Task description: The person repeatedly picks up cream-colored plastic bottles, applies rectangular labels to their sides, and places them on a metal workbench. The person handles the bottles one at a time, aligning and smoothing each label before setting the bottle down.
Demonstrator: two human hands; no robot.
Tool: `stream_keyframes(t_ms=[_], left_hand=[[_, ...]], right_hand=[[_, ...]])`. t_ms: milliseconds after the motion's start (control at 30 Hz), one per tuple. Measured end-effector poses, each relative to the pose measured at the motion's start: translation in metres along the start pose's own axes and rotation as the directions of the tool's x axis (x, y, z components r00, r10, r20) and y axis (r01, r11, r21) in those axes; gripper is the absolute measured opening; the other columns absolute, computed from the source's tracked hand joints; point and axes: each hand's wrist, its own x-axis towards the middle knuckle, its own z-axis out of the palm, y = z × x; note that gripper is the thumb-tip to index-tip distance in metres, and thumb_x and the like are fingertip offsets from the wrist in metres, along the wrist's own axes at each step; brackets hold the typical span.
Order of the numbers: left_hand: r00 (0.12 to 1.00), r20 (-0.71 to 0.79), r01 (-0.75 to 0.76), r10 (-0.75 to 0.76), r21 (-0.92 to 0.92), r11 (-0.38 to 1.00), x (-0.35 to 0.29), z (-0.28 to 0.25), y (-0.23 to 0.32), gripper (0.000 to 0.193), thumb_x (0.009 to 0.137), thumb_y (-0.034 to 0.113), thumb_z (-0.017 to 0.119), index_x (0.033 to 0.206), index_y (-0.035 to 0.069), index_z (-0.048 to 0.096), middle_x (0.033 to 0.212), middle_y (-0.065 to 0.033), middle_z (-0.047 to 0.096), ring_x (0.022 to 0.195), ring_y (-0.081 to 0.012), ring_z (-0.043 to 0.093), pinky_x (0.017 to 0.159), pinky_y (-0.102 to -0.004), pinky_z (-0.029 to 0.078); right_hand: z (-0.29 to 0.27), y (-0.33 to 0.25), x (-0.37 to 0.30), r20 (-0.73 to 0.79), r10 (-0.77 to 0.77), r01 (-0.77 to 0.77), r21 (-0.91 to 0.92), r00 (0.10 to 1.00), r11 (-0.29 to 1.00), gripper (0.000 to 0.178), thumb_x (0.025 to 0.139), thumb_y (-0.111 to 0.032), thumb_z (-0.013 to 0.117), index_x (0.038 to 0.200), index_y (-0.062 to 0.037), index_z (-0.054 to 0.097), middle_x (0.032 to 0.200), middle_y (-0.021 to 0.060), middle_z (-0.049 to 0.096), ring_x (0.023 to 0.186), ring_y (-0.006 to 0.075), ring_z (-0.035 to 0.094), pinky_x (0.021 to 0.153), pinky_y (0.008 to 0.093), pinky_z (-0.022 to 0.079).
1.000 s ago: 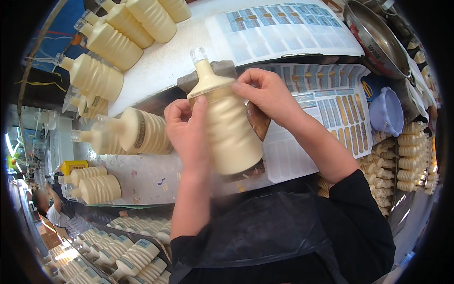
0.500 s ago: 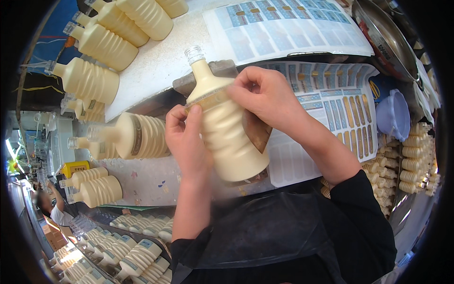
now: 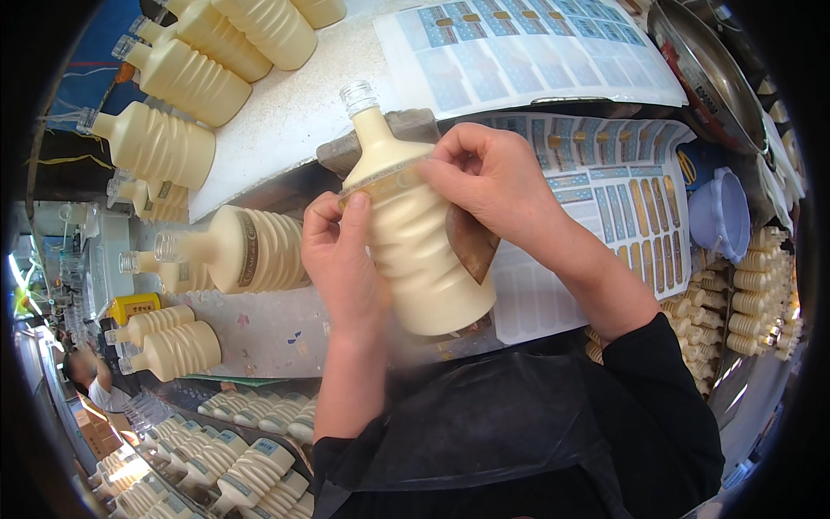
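A cream bottle [image 3: 424, 277] with rippled sides and a clear threaded neck lies tilted in front of me, its shoulder by a grey block [image 3: 341, 154]. Across the shoulder runs a narrow gold label strip [image 3: 391, 182]. My left hand [image 3: 340, 246] is closed at the strip's left end, its thumb pressed on it. My right hand [image 3: 493, 173] pinches the other end, fingers curled; its fingertips partly hide that end. Below the right hand a brown-gold pointed piece [image 3: 473, 246] shows against the bottle's side; whether it is stuck on, I cannot tell.
Sheets of blue and gold labels [image 3: 644, 216] lie to the right, with another label sheet [image 3: 519, 52] behind. Similar bottles stand or lie at left [image 3: 251, 251] and far left [image 3: 164, 147]. A lilac bucket [image 3: 719, 216] and a metal basin [image 3: 718, 65] are at right. Another person [image 3: 104, 389] is at far left.
The bottle and the view have shifted very slightly. Both hands keep their places on the label strip.
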Motion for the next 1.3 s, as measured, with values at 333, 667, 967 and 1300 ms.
stream_keyframes(t_ms=[333, 667, 967, 1300], left_hand=[[0.999, 0.028, 0.019, -0.025, 0.197, 0.980, 0.001, 0.010, 0.017, 0.042, 0.103, 0.022, 0.061, 0.136, 0.001, 0.049, 0.124, -0.0093, 0.053, 0.110, -0.0136, 0.052, 0.097, -0.0276, 0.045], [0.990, 0.113, 0.039, -0.084, 0.352, 0.935, 0.003, 0.018, 0.015, 0.041, 0.103, 0.021, 0.063, 0.136, 0.000, 0.048, 0.116, -0.0098, 0.060, 0.101, -0.0121, 0.057, 0.089, -0.0280, 0.050], [0.991, 0.105, 0.046, -0.079, 0.286, 0.957, 0.003, 0.019, 0.012, 0.039, 0.103, 0.016, 0.061, 0.135, -0.002, 0.048, 0.119, -0.0107, 0.061, 0.104, -0.0123, 0.058, 0.091, -0.0279, 0.050], [0.991, 0.101, 0.059, -0.090, 0.279, 0.959, 0.002, 0.018, 0.011, 0.041, 0.104, 0.015, 0.060, 0.137, -0.003, 0.046, 0.124, -0.0122, 0.059, 0.110, -0.0142, 0.057, 0.096, -0.0292, 0.048]], right_hand=[[-0.023, 0.039, 0.013, 0.182, 0.079, -0.141, 0.359, 0.980, 0.922, 0.023, 0.103, -0.022, 0.060, 0.117, -0.0043, 0.062, 0.096, 0.0012, 0.065, 0.088, 0.0050, 0.058, 0.075, 0.0196, 0.047], [0.001, 0.029, 0.009, 0.194, 0.060, -0.137, 0.408, 0.979, 0.903, 0.025, 0.104, -0.022, 0.062, 0.119, -0.0029, 0.060, 0.100, 0.0028, 0.069, 0.090, 0.0059, 0.063, 0.079, 0.0227, 0.052], [0.002, 0.025, 0.009, 0.166, 0.101, -0.144, 0.268, 0.981, 0.953, 0.023, 0.102, -0.020, 0.065, 0.118, -0.0033, 0.060, 0.091, 0.0011, 0.069, 0.082, 0.0042, 0.062, 0.073, 0.0208, 0.051], [-0.005, 0.031, 0.012, 0.210, 0.066, -0.157, 0.454, 0.976, 0.877, 0.024, 0.104, -0.022, 0.061, 0.118, -0.0031, 0.060, 0.097, 0.0023, 0.068, 0.088, 0.0049, 0.063, 0.077, 0.0220, 0.051]])
